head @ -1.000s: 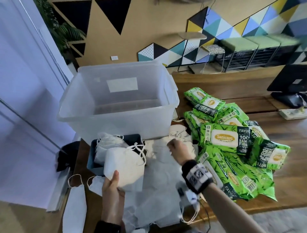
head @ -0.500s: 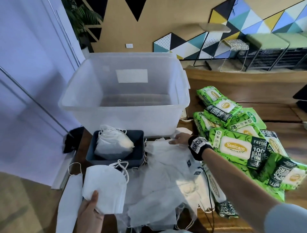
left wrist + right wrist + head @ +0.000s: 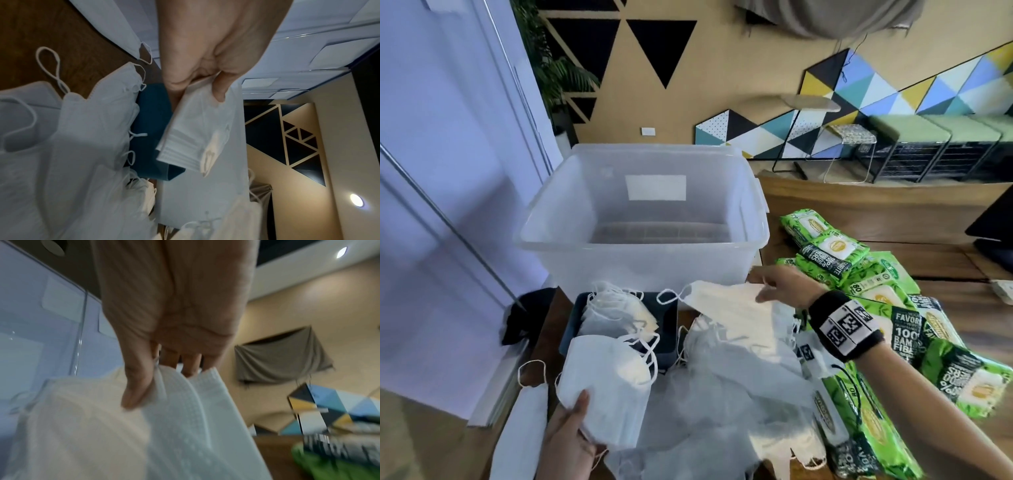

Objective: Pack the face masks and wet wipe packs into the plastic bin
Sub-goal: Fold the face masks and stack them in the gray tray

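A clear plastic bin (image 3: 640,253) stands at the back of the wooden table, with nothing visible inside. My left hand (image 3: 570,435) (image 3: 197,71) grips a stack of white face masks (image 3: 606,387) (image 3: 197,133) near the front edge. My right hand (image 3: 777,284) (image 3: 164,353) pinches one white mask (image 3: 726,301) (image 3: 164,426) by its edge and holds it lifted just in front of the bin. Loose masks (image 3: 722,394) lie piled between my hands. Green wet wipe packs (image 3: 887,315) are heaped to the right.
A small dark blue tray (image 3: 667,329) holding more masks sits just in front of the bin. One mask (image 3: 520,431) hangs over the table's left edge. A dark monitor base (image 3: 993,233) stands at the far right. A glass wall lies to the left.
My right hand, which lay on the mask pile, has pinched a mask and lifted it toward the bin. The left hand still holds its stack, now lower and closer to me.
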`<state>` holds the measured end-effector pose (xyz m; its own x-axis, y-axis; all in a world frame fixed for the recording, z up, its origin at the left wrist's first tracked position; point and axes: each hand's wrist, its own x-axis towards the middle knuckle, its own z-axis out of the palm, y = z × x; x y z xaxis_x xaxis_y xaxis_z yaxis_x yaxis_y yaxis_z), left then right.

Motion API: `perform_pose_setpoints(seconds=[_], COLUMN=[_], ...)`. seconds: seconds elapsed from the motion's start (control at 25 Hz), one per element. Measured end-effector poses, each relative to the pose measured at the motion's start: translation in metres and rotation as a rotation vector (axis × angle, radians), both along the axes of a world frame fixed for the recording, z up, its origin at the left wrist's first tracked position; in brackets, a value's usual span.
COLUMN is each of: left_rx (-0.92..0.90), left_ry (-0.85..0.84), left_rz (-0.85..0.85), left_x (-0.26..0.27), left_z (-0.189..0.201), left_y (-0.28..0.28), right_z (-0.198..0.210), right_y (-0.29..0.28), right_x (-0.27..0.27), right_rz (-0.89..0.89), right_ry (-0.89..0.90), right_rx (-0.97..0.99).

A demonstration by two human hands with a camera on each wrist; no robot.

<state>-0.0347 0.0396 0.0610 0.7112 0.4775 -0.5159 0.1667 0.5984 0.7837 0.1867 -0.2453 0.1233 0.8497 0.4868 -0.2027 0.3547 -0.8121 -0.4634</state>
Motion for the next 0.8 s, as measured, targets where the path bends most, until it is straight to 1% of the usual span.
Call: perform_pose_setpoints(seconds=[0.04,0.12,0.16,0.2,0.24,0.28,0.32,0.4,0.44,0.48,0.52,0.6,0.64,0.72,0.8], left_rx=[-0.009,-0.024,-0.024,-0.023,-0.027,-0.034,-0.046,-0.107,-0.134,-0.15,-0.148,-0.13,-0.121,-0.104,-0.107], left_ry=[-0.014,-0.048,-0.061,-0.069,-0.07,-0.062,-0.054,-0.039,-0.039,-0.028,-0.013,-0.004,-0.001,0.007,0.006], left_rz=[-0.007,-0.021,-0.026,-0.032,-0.033,-0.032,-0.035,-0.044,-0.058,-0.065,-0.077,-0.083,-0.079,-0.095,-0.124], left_x=[0.0,-0.002,-0.004,-0.007,-0.01,-0.014,-0.016,-0.021,-0.022,-0.022,-0.022,-0.021,-0.021,-0.018,-0.014], left_z=[0.003,0.005,0.004,0.003,0.001,-0.003,-0.006,-0.012,-0.014,-0.016,-0.017,-0.017,-0.016,-0.013,-0.008], left_y=[0.001,0.007,0.012,0.016,0.022,0.027,0.031,0.037,0.039,0.04,0.04,0.041,0.041,0.039,0.036], right_z=[0.015,0.032,0.029,0.018,-0.003,-0.031,-0.064,-0.13,-0.153,-0.166,-0.168,-0.154,-0.145,-0.132,-0.125], right_y=[-0.007,-0.019,-0.021,-0.022,-0.021,-0.021,-0.022,-0.023,-0.025,-0.028,-0.029,-0.028,-0.024,-0.01,0.003], right_x=[-0.004,-0.028,-0.046,-0.066,-0.087,-0.109,-0.131,-0.173,-0.186,-0.191,-0.19,-0.174,-0.161,-0.133,-0.1], right_rz=[-0.033,-0.087,-0.086,-0.049,0.005,0.065,0.125,0.277,0.314,0.318,0.281,0.131,0.05,-0.098,-0.249], right_ry=[-0.105,-0.342,-0.475,-0.583,-0.625,-0.628,-0.603,-0.378,-0.348,-0.324,-0.316,-0.332,-0.366,-0.37,-0.272], right_rx=[0.047,0.24,0.355,0.433,0.445,0.377,0.222,-0.128,-0.217,-0.22,-0.143,0.053,0.116,0.151,0.084])
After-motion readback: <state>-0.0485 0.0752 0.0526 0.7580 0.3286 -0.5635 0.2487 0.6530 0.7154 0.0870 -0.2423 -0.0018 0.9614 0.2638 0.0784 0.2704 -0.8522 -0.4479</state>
